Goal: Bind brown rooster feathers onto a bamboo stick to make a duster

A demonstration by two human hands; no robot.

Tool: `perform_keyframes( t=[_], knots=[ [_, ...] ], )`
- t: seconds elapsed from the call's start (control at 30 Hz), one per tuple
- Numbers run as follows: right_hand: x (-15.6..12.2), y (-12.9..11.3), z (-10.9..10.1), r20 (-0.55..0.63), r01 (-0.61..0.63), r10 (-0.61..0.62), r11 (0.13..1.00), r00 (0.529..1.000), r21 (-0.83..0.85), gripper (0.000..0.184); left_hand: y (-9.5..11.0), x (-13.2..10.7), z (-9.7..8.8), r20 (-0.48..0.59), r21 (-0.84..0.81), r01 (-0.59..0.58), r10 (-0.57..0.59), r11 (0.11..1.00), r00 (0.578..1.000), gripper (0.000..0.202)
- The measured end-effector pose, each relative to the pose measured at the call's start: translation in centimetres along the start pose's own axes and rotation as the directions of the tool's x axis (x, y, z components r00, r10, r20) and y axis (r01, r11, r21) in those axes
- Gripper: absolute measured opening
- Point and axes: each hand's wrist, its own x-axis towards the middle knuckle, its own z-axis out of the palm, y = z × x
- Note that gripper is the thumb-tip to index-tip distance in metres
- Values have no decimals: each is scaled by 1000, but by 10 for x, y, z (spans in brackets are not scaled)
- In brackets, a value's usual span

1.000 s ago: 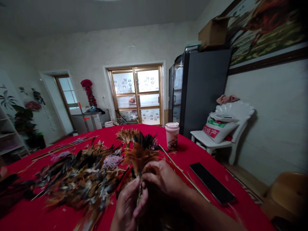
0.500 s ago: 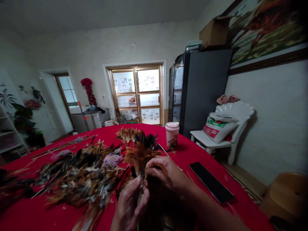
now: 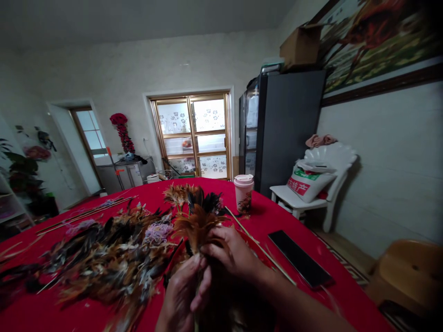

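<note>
A bundle of brown feathers fans upward in front of me on a thin stick. My left hand is closed around the stick just below the feathers. My right hand pinches a brown feather against the base of the bundle, its fingertips close to the left thumb. Left of my hands spreads a loose pile of brown, black and grey feathers. A tangle of pale purple thread lies at the pile's right side. Beyond the bundle are more tied-looking feather clusters, one light brown, one black.
A red cloth covers the round table. A pink lidded cup stands at the back right, with a black phone-like slab nearer me. One thin stick slants beside my right forearm; other sticks lie at the far left.
The view has turned slightly to the right, so things sit further left. My right fingers have come down closer to my left thumb at the base of the feather bundle.
</note>
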Motion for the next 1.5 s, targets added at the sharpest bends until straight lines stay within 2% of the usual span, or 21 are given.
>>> perform_keyframes(
  t=[0.13,0.2,0.27,0.33,0.4,0.47,0.5,0.57,0.63,0.7,0.8,0.93,1.0,1.07,1.1,1.17,1.23,1.3,1.37,1.5],
  knots=[
    [5,7,2,37,-78,71,963,997,258,9,3,1,2,13,-21,22,-22,1000,1000,37],
    [9,12,2,-55,-126,154,931,987,342,15,6,2,1,-12,-42,22,-22,999,1000,37],
    [13,16,2,-169,-178,259,905,951,386,22,10,3,-2,-44,-66,7,-10,998,999,35],
    [15,16,0,-184,-248,355,866,917,434,26,14,2,-6,-44,-84,2,-5,996,999,32],
    [14,15,0,-71,-328,412,808,909,489,26,17,1,-10,-17,-91,6,-7,996,1000,28],
    [10,13,2,138,-411,403,742,905,530,25,19,-1,-12,14,-94,15,-14,995,1000,25],
    [8,12,4,255,-453,374,711,892,538,26,20,-2,-12,21,-96,15,-13,995,1000,25],
    [4,11,7,472,-523,280,668,836,529,29,22,-4,-11,28,-94,12,-9,996,1000,25],
    [1,10,8,569,-535,208,681,796,500,32,26,-7,-9,18,-68,22,-20,997,1000,28],
    [-1,8,7,545,-516,219,708,809,483,28,29,-9,-8,-5,-39,36,-36,999,999,29],
    [1,6,2,394,-450,275,758,877,472,14,33,-9,-11,-37,-10,7,-7,1000,999,26],
    [4,6,-1,247,-218,143,925,958,311,17,31,-7,-17,-13,98,-79,80,992,997,28],
    [5,6,1,204,-154,100,951,974,269,20,29,-6,-17,-28,199,-102,110,975,994,32],
    [3,3,3,180,-117,75,964,981,237,20,27,-6,-16,-110,303,-139,180,943,978,25],
    [2,0,3,168,-88,53,974,984,211,20,26,-6,-16,-155,368,-180,251,912,956,19],
    [-2,-9,4,144,-3,-18,990,989,140,21,25,-6,-16,-202,530,-279,438,801,876,15],
    [-7,-17,4,104,92,-99,993,990,69,23,25,-5,-17,-138,715,-335,594,613,792,17],
    [-10,-23,5,68,169,-169,986,983,13,24,24,-4,-19,-65,855,-313,685,413,726,22],
    [-12,-25,9,53,174,-173,985,983,-8,24,23,-2,-22,17,936,-251,684,245,729,25],
    [-14,-19,21,-7,61,-61,998,998,18,18,16,4,-25,103,995,-94,554,-46,826,5]
  ],
)
